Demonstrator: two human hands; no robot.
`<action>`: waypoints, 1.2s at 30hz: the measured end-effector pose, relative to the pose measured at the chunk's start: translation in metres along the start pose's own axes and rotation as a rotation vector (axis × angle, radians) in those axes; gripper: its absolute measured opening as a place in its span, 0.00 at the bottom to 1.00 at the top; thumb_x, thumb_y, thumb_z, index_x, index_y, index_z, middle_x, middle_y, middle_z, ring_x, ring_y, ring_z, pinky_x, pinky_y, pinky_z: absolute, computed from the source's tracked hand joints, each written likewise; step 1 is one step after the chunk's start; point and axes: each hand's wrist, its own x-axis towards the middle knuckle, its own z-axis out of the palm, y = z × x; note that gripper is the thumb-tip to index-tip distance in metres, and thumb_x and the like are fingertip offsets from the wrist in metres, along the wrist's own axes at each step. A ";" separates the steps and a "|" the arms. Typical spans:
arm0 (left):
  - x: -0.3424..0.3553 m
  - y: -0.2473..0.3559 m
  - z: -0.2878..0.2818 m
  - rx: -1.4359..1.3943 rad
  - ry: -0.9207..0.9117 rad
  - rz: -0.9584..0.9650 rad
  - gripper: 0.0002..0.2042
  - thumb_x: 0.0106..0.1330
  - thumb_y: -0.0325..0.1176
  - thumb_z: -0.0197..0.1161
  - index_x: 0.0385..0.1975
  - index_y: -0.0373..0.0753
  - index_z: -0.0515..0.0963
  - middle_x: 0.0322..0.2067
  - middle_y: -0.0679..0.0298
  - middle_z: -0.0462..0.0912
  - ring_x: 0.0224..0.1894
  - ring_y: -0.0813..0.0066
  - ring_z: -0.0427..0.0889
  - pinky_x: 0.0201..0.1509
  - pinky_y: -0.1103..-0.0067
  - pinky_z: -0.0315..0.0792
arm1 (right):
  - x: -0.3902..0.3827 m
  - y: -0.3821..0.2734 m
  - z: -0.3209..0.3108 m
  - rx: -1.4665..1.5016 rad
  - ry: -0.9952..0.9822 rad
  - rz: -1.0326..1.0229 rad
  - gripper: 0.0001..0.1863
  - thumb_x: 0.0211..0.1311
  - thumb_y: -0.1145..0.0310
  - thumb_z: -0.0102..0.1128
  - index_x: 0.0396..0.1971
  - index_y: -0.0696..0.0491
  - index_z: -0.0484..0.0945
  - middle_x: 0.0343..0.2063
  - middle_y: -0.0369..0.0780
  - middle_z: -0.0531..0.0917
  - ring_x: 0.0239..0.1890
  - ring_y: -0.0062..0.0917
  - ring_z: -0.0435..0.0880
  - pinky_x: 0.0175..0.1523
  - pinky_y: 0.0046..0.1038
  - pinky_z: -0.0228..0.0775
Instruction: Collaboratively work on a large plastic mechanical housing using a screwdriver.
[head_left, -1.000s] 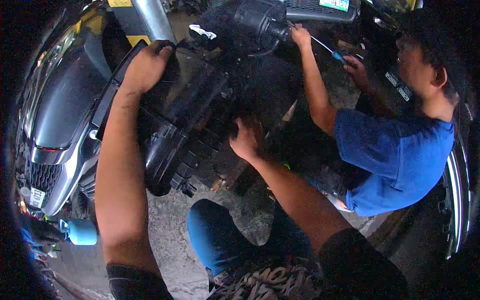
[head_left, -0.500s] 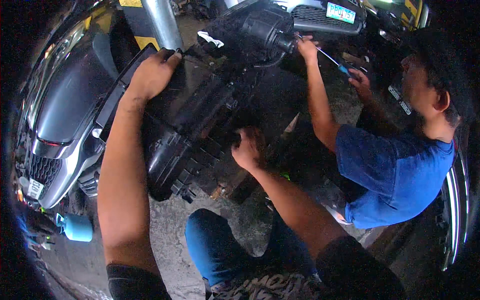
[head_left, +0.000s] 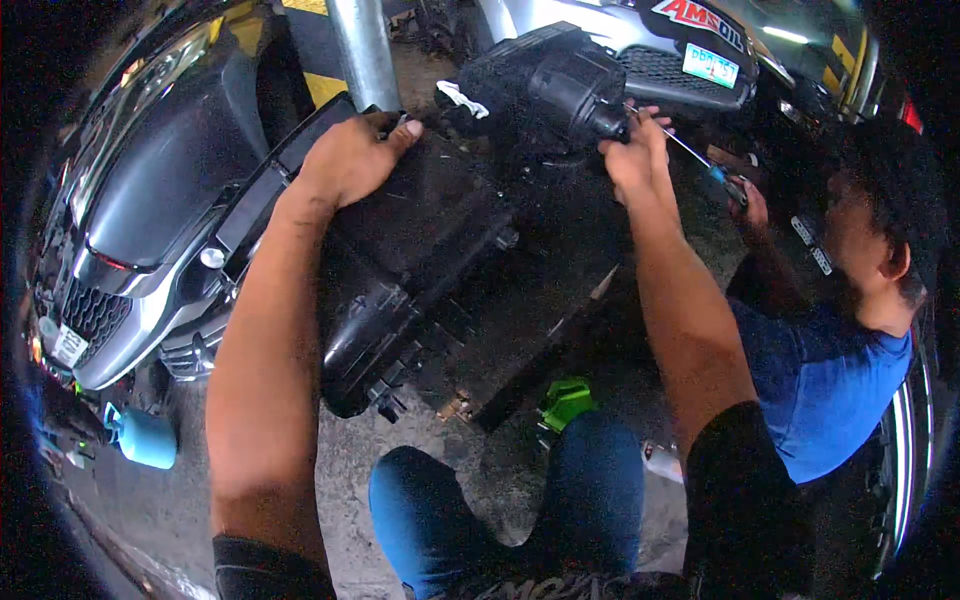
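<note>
A large black plastic housing [head_left: 420, 240] lies slantwise before me, with a drum-shaped part [head_left: 575, 85] at its far end. My left hand [head_left: 355, 160] is closed over the housing's far left edge, thumb on top. At the short round stub [head_left: 608, 118] of the drum, my right hand [head_left: 632, 168] is closed on the housing, its fingertips partly hidden. A co-worker's hand [head_left: 655, 125] is right beside it, partly covered by mine. The co-worker's other hand [head_left: 752, 205] grips the handle of a screwdriver [head_left: 715, 172], whose shaft points at the stub.
A white crumpled cloth [head_left: 462, 98] rests near the drum. The co-worker in a blue shirt [head_left: 835, 380] is close on the right. A green object [head_left: 567, 402] and a wood block [head_left: 460, 408] lie near my knees. Cars, a metal post [head_left: 362, 50] and a light-blue gas cylinder [head_left: 148, 437] surround us.
My right hand has moved from above the housing's near side, up and right to the round stub. The co-worker has shifted right and lower in view. My left hand still holds the edge.
</note>
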 end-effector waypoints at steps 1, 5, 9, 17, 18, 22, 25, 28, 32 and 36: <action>-0.001 -0.001 0.000 0.001 0.014 -0.004 0.30 0.68 0.59 0.48 0.51 0.36 0.78 0.48 0.41 0.80 0.55 0.43 0.76 0.60 0.61 0.68 | 0.007 -0.001 0.000 -0.248 -0.005 -0.009 0.43 0.54 0.65 0.62 0.71 0.48 0.54 0.66 0.49 0.65 0.72 0.39 0.54 0.74 0.34 0.43; 0.000 -0.004 0.000 -0.003 0.033 0.023 0.28 0.69 0.57 0.49 0.52 0.39 0.79 0.48 0.43 0.80 0.54 0.44 0.77 0.60 0.61 0.69 | 0.027 0.015 -0.002 -0.575 -0.127 -0.106 0.49 0.52 0.42 0.63 0.71 0.48 0.54 0.68 0.63 0.52 0.70 0.66 0.44 0.73 0.54 0.40; 0.003 -0.009 0.000 0.021 0.017 0.075 0.26 0.69 0.55 0.48 0.52 0.41 0.79 0.47 0.43 0.80 0.54 0.44 0.77 0.60 0.60 0.69 | 0.042 0.023 0.004 -0.584 -0.153 -0.171 0.49 0.51 0.37 0.62 0.70 0.48 0.58 0.69 0.61 0.53 0.68 0.67 0.51 0.72 0.60 0.39; -0.006 -0.014 0.003 0.068 0.039 0.033 0.27 0.67 0.56 0.48 0.52 0.41 0.78 0.47 0.42 0.80 0.53 0.43 0.77 0.59 0.59 0.70 | 0.033 -0.024 -0.016 -0.503 -0.236 -0.198 0.48 0.51 0.41 0.66 0.69 0.49 0.59 0.62 0.59 0.66 0.66 0.61 0.60 0.71 0.55 0.45; -0.007 -0.013 0.003 0.045 0.069 0.062 0.27 0.67 0.56 0.48 0.52 0.41 0.78 0.47 0.42 0.80 0.53 0.43 0.77 0.59 0.59 0.70 | 0.032 -0.029 -0.019 -0.597 -0.257 -0.142 0.48 0.51 0.43 0.67 0.69 0.50 0.58 0.62 0.60 0.66 0.65 0.59 0.62 0.71 0.52 0.49; -0.009 -0.011 0.000 0.053 0.021 -0.019 0.28 0.67 0.57 0.48 0.52 0.40 0.78 0.48 0.43 0.80 0.53 0.43 0.77 0.59 0.59 0.70 | 0.028 -0.035 -0.014 -0.560 -0.249 -0.109 0.47 0.52 0.47 0.68 0.69 0.52 0.59 0.64 0.57 0.65 0.66 0.51 0.64 0.72 0.46 0.50; -0.011 -0.009 -0.002 0.063 0.029 -0.014 0.27 0.67 0.56 0.49 0.52 0.40 0.78 0.48 0.44 0.80 0.53 0.43 0.77 0.59 0.60 0.70 | 0.027 -0.030 -0.005 -0.544 -0.185 -0.102 0.48 0.52 0.49 0.69 0.69 0.53 0.58 0.65 0.57 0.63 0.67 0.50 0.61 0.72 0.42 0.50; -0.012 -0.006 -0.002 0.055 0.055 -0.001 0.26 0.69 0.54 0.48 0.51 0.39 0.78 0.47 0.42 0.80 0.52 0.42 0.77 0.57 0.59 0.70 | 0.029 -0.025 -0.005 -0.379 -0.244 -0.041 0.48 0.52 0.52 0.71 0.69 0.54 0.57 0.65 0.58 0.62 0.69 0.50 0.57 0.74 0.38 0.48; -0.017 -0.003 -0.005 0.056 0.014 -0.045 0.26 0.67 0.54 0.50 0.52 0.40 0.79 0.47 0.44 0.81 0.53 0.44 0.77 0.59 0.60 0.70 | 0.026 -0.026 -0.008 -0.473 -0.160 -0.150 0.48 0.53 0.53 0.70 0.70 0.54 0.55 0.65 0.58 0.62 0.69 0.50 0.58 0.74 0.37 0.49; -0.017 -0.002 -0.003 0.060 0.020 -0.036 0.26 0.68 0.54 0.50 0.53 0.39 0.78 0.46 0.43 0.81 0.53 0.44 0.78 0.59 0.61 0.70 | 0.022 -0.033 -0.010 -0.393 -0.171 -0.123 0.48 0.53 0.55 0.71 0.70 0.56 0.55 0.65 0.59 0.62 0.68 0.53 0.58 0.74 0.39 0.48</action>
